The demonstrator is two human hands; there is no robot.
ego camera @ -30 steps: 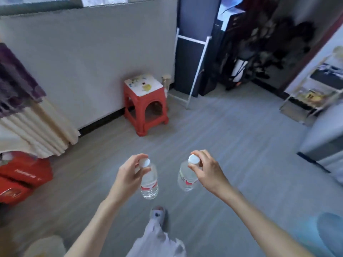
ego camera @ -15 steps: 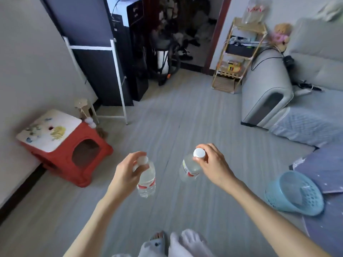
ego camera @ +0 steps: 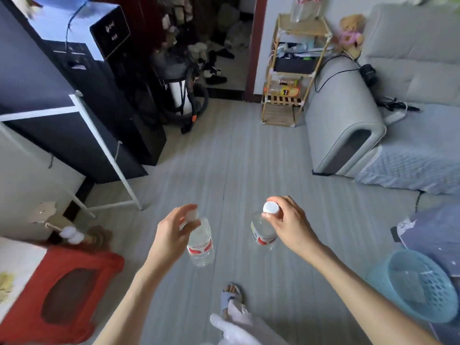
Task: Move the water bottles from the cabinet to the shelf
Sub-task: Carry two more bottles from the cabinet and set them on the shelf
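You are carrying two water bottles, one per hand, over the grey floor point(ego camera: 224, 158). Your left hand point(ego camera: 171, 235) is pinching the left bottle point(ego camera: 200, 242) by its neck, fingers curling over the cap, the bottle hanging upright with a red label band. Your right hand point(ego camera: 290, 226) is gripping the right bottle point(ego camera: 261, 231) at its white cap point(ego camera: 271, 207), the body tilting toward 7 o'clock. The wooden shelf point(ego camera: 296, 70) is standing at 1 o'clock, beside the grey sofa point(ego camera: 348, 125). A red stool point(ego camera: 62, 290) is sitting at 8 o'clock, a blue basket point(ego camera: 418, 285) at 4 o'clock.
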